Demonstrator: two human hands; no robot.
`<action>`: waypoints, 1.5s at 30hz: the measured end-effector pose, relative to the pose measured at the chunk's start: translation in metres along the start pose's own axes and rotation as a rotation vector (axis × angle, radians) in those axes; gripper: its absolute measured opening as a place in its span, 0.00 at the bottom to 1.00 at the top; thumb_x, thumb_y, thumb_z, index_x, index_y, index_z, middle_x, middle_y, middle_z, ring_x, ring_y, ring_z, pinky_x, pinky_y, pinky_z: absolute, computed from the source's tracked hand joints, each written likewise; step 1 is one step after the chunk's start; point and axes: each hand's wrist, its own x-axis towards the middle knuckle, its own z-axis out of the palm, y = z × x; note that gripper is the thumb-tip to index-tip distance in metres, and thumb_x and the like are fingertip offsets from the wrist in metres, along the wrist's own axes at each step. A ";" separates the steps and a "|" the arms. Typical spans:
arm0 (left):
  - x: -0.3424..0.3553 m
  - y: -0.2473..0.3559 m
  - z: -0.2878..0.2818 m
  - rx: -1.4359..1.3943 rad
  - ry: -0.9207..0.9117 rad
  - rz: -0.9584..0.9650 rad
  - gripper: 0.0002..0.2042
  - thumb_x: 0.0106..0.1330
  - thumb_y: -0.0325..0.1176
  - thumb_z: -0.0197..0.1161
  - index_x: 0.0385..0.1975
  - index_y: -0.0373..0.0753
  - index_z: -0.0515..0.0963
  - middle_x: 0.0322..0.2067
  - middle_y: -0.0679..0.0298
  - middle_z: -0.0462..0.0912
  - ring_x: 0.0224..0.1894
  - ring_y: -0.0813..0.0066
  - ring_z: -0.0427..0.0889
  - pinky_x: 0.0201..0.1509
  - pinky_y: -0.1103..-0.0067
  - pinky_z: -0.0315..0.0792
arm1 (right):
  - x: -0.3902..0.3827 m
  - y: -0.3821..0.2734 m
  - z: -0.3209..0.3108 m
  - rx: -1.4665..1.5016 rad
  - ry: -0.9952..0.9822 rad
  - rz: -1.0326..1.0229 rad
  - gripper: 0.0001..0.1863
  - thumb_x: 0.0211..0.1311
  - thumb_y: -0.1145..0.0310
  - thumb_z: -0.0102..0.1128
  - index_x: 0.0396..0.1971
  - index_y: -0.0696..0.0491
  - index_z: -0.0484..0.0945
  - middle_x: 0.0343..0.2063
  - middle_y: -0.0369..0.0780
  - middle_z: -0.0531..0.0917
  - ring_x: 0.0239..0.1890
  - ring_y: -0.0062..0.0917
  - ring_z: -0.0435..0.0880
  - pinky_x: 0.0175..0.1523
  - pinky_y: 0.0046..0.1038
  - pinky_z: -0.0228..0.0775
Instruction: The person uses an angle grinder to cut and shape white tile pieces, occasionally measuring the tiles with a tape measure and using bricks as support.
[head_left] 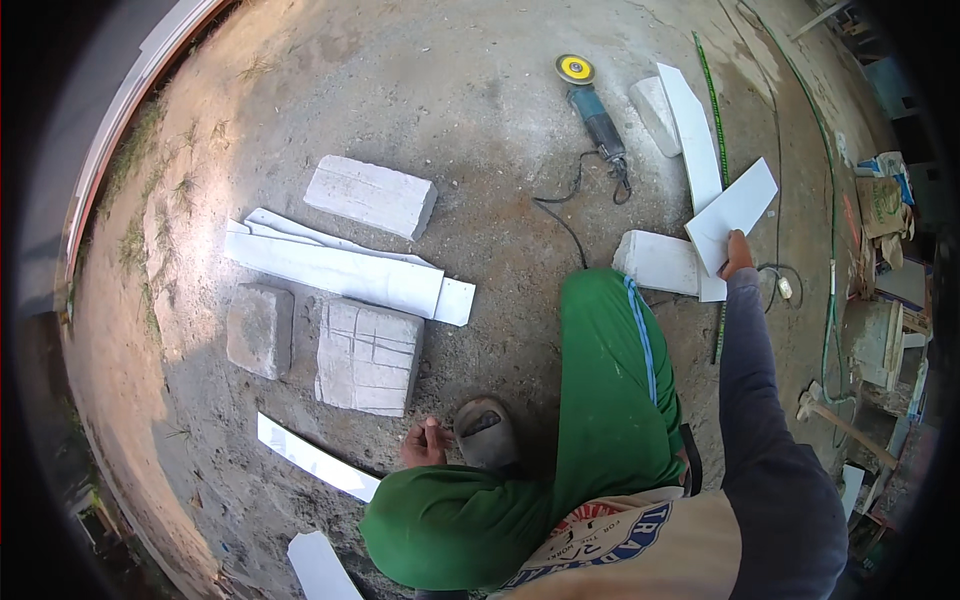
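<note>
We've got the right grip (738, 258) clamped on the near edge of a short white flat panel piece (735, 205), thumb on top, angled across a long white flat strip (688, 130) extending beyond the grip. We read the pale rectangular block (655, 262) left of that grip and the pale rounded block (655, 115) farther out as supports lifting the strip; the teal-and-black angle grinder (598, 122) lies apart, farther left. Left grip (425, 445) is curled beside the green-trousered knee (425, 530); can't tell if its fingers meet.
</note>
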 end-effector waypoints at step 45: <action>-0.634 -0.155 -0.663 0.406 1.609 -0.627 0.31 0.57 0.50 0.72 0.48 0.24 0.88 0.40 0.52 0.92 0.44 0.61 0.87 0.51 0.62 0.78 | -0.318 0.128 0.276 -0.991 -0.724 -0.762 0.25 0.79 0.57 0.65 0.21 0.54 0.72 0.15 0.35 0.77 0.19 0.17 0.73 0.27 0.31 0.63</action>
